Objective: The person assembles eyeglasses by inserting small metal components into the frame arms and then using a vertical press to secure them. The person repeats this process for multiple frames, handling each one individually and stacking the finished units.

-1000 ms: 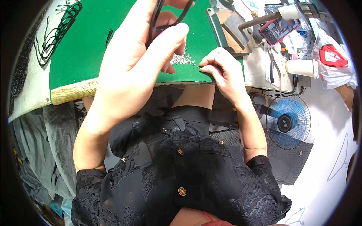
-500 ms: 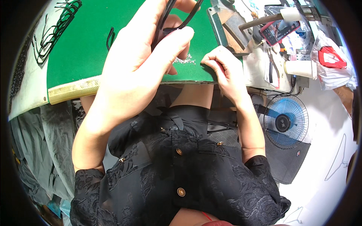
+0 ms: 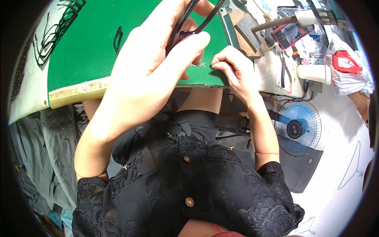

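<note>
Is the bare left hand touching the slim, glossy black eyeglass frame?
Touching. The head view shows the left hand curled around the black eyeglass frame, with black parts lying against its thumb and fingers.

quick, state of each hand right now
Left hand: closed, holding a black glasses frame.
Right hand: fingers pinched closed; whether they hold anything cannot be told.

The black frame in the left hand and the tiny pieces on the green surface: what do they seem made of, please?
Black frame: probably glossy plastic, by its bright highlights, though coated metal is possible. Tiny pieces: perhaps metal or glass, silvery-white; too small to tell.
</note>
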A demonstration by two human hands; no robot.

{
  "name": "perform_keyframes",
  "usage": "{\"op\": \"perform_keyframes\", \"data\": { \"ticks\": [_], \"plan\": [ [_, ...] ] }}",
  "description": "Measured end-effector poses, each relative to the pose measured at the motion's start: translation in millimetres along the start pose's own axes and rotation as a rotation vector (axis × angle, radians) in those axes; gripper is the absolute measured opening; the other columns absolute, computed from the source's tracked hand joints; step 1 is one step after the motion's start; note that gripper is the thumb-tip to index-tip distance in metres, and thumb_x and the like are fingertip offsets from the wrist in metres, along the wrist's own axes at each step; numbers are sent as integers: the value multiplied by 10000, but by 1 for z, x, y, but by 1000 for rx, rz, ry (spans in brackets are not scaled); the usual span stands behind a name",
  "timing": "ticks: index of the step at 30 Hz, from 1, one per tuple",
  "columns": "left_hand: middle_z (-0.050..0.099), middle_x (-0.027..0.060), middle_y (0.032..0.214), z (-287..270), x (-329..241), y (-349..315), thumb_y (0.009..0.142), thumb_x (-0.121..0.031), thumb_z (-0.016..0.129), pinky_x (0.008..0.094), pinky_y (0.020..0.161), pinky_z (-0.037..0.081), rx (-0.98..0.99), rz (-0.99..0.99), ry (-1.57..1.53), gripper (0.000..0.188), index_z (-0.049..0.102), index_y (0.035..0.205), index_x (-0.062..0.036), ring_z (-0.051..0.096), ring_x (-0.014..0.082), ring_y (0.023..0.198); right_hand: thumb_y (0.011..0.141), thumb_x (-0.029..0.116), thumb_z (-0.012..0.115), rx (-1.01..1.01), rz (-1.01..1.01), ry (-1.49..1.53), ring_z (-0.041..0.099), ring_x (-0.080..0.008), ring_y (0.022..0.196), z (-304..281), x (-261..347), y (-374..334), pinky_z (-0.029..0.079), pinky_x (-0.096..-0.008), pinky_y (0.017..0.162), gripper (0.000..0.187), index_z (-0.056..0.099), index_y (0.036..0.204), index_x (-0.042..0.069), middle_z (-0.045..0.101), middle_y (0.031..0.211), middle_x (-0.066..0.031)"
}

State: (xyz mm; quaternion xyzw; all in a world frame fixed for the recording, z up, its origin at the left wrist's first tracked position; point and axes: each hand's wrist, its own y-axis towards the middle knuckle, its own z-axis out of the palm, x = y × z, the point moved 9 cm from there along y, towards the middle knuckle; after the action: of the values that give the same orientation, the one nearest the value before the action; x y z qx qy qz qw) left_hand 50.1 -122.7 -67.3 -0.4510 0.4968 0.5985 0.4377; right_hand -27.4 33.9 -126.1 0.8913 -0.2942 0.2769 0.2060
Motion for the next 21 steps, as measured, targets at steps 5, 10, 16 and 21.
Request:
{"op": "perform_keyframes", "data": {
  "ticks": [5,10,16,21],
  "plan": [
    [561,23,871,-2,1,0,968,-96,495,147,561,434,-10,11,6,370,441,1321,1,526,26,722,776,59,712,88,-102,-13,594,-183,686,-2,14,6,470,-296,618,115,626,851,47,581,792,-57],
    [563,29,891,0,1,0,966,-97,495,148,572,436,3,6,7,378,437,1327,0,532,33,732,768,55,712,155,-125,-4,603,-188,675,4,13,10,474,-291,604,119,615,836,63,566,783,-47],
    [562,36,890,-1,0,-1,973,-105,476,159,570,432,-26,0,4,381,423,1337,-5,522,34,709,763,77,699,193,-204,-90,603,-213,694,9,17,12,478,-304,615,120,604,838,78,554,782,-41],
    [562,41,871,-3,-5,0,981,-109,448,164,571,430,20,25,29,380,413,1341,7,472,33,615,766,78,679,231,-311,-230,589,-222,733,11,27,10,474,-314,622,139,573,856,79,534,787,-43]
  ]
}}
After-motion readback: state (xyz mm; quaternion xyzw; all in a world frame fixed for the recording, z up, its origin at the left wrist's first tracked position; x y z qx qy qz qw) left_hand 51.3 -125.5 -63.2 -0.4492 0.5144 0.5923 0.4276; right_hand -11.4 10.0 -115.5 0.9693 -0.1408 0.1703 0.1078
